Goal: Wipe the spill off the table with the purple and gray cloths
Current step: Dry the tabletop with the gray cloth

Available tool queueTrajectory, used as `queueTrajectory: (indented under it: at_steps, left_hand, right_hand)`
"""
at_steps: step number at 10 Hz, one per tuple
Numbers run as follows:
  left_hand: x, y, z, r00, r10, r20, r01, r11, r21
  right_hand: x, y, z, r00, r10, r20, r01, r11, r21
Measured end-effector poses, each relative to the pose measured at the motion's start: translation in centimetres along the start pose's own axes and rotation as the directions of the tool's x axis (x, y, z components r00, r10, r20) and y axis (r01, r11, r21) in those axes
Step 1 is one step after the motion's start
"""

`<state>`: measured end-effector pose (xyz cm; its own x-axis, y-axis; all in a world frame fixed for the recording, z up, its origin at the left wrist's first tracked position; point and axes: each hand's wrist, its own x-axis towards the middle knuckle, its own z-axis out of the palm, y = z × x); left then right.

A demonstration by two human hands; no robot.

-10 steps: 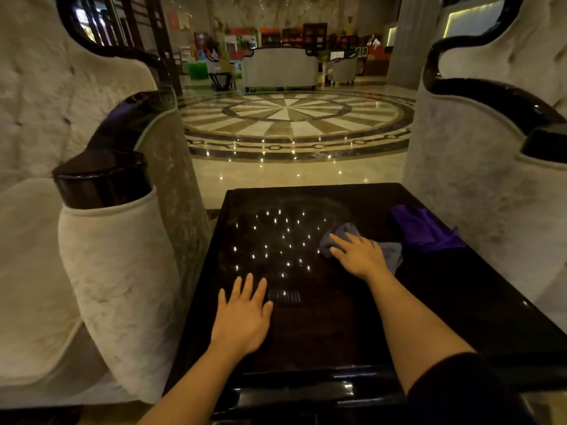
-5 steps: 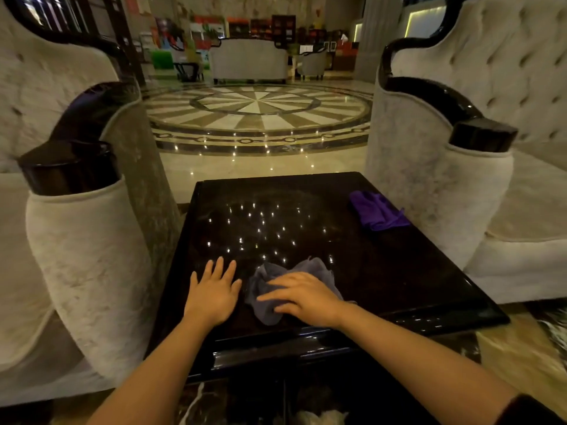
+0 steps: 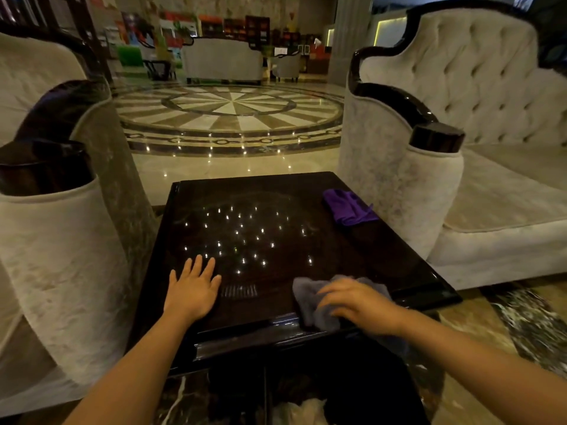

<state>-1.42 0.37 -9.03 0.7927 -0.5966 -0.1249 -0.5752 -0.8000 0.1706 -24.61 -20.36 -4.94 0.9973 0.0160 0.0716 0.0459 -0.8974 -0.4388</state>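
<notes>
At the lower left of the frame the left hand (image 3: pixel 192 289) lies flat on the dark table (image 3: pixel 276 191), fingers straight and slightly spread, holding nothing; it keeps the same bracing place it had half a second ago. To its right the glossy top shows only pinpoint reflections of lights, and no liquid can be made out there. Further right, at the lower centre-right, the right hand (image 3: pixel 357 302) presses down on the gray cloth (image 3: pixel 310 297), fingers curved over the bunched fabric; motion blur hides how tightly they close. This cloth has travelled: a second ago it sat mid-table, then beside the left hand, and now it is at the near right edge, one fold hanging over the rim. That sweep suggests the near strip is being covered. The gray cloth looks soft, crumpled and thick. The purple cloth (image 3: pixel 348 207) lies crumpled and untouched at the upper right of the tabletop, well apart from both hands.
</notes>
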Motion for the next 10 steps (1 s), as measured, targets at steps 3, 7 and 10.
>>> queueTrajectory:
  at_steps: [3, 7, 10]
  left_hand:
    - [0.5, -0.2, 0.4, 1.000, 0.001, -0.007, -0.001, 1.000, 0.012]
    - [1.0, -0.4, 0.8, 0.999, 0.001, -0.043, 0.000, 1.000, 0.023]
    - [0.8, -0.4, 0.8, 0.999, -0.015, -0.042, 0.017, 0.999, 0.047]
  right_hand:
    - [9.8, 6.2, -6.2, 0.911, 0.195, -0.364, -0.214, 0.977, -0.013]
    - [16.2, 13.4, -1.7, 0.839, 0.534, -0.106, -0.544, 0.830, -0.126]
    - [14.9, 10.4, 0.2, 0.898, 0.431, -0.091, -0.440, 0.865, -0.240]
